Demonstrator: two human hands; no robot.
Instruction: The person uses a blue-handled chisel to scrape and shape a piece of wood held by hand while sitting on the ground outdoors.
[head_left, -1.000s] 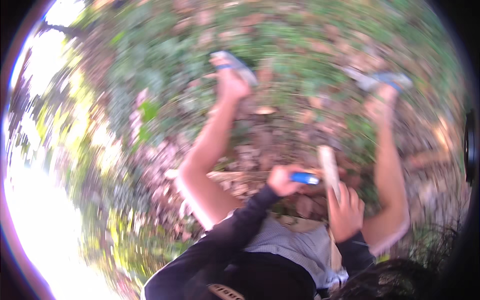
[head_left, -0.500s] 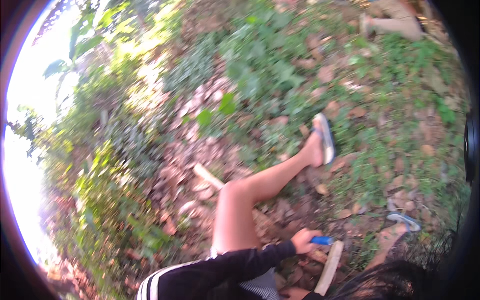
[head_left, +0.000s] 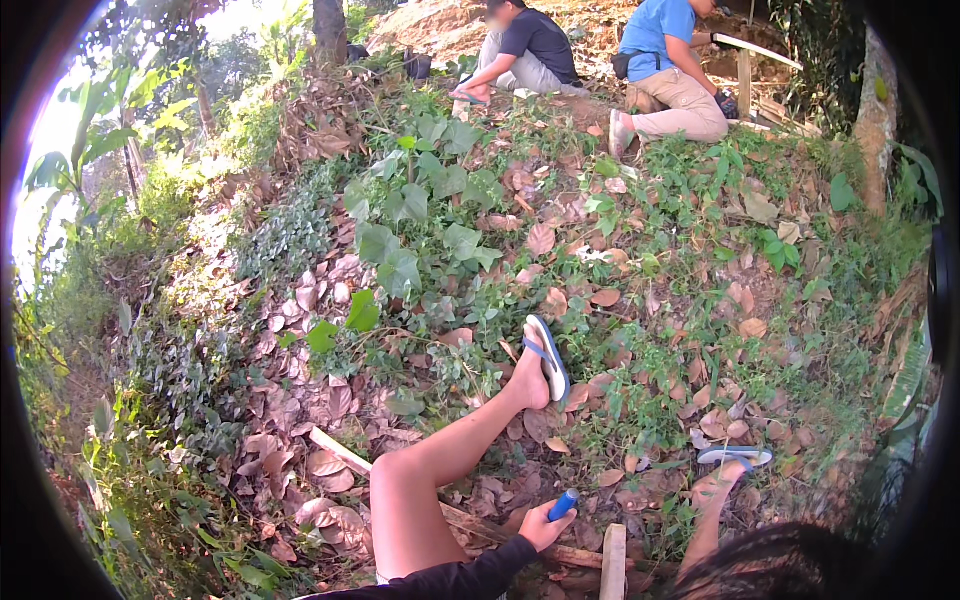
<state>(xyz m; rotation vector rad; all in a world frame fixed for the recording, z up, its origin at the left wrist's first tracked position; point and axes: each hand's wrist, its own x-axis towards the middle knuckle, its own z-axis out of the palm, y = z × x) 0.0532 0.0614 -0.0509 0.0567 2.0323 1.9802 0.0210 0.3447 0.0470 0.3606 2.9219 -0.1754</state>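
**Gripping a blue handle on a leafy slope**

Fingers of the left hand [head_left: 545, 524] close around a blue handle [head_left: 563, 503], low in the frame beside the bent left knee. The right hand is out of view. A pale wooden stick [head_left: 613, 562] stands just beside the hand. Blue sandals [head_left: 549, 357] rest on dry leaves [head_left: 320, 465]. Upslope, two people [head_left: 600, 60] sit well apart from the wearer.

I'm gripping a bright blue handle [head_left: 563, 503] in my left hand [head_left: 543, 525]; at two o'clock, my blue-strapped sandal [head_left: 549, 357] is resting on brown leaves [head_left: 330, 400].
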